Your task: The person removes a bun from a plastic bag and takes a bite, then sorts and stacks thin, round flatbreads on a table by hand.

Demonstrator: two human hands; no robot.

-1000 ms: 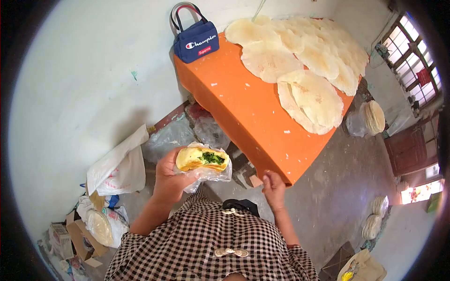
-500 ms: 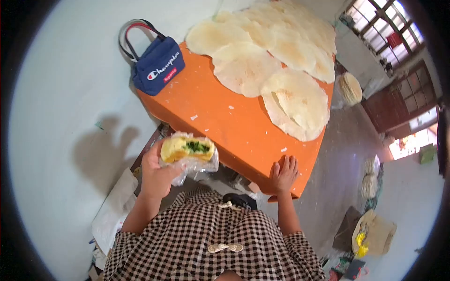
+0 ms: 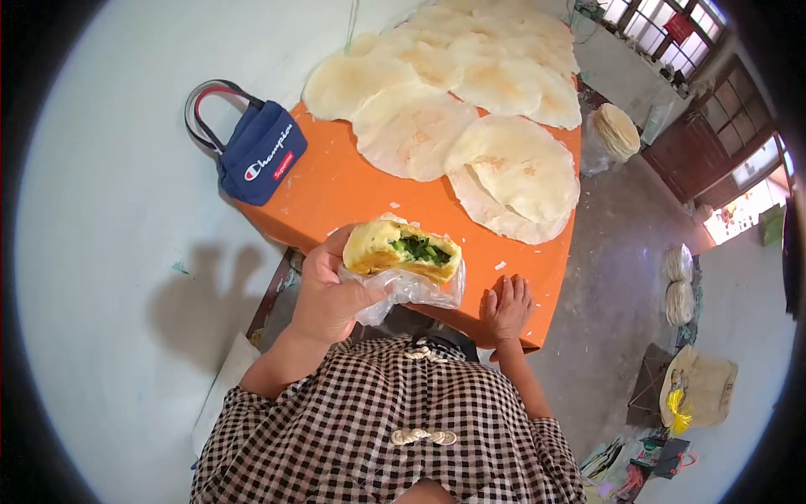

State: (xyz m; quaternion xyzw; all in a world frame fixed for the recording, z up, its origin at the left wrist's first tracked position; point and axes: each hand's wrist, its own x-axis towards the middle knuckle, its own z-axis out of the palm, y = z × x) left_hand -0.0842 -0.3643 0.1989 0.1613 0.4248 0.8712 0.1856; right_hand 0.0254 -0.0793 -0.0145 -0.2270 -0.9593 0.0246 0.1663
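Note:
My left hand [image 3: 332, 290] is closed round a bitten bun [image 3: 365, 245] with dark green filling, partly wrapped in a clear plastic bag [image 3: 420, 290]. The bun is over the near edge of an orange table [image 3: 361, 189]. My right hand [image 3: 508, 308] lies on the table near its right front corner, fingers a little apart, holding nothing. Thin round flatbreads [image 3: 525, 172] overlap across the far part of the table. A blue handbag [image 3: 262, 155] stands at the table's left corner against the wall.
A stack of flatbreads [image 3: 615, 133] sits beyond the table's right side. Wrapped bundles [image 3: 678, 286] are by the right wall. A beige sack [image 3: 701, 386] with yellow ties is at the lower right. A brown door [image 3: 701, 139] stands at the far right.
My left hand has moved right and closer to the camera with the bun. My right hand stays on the table. The view has shifted slightly.

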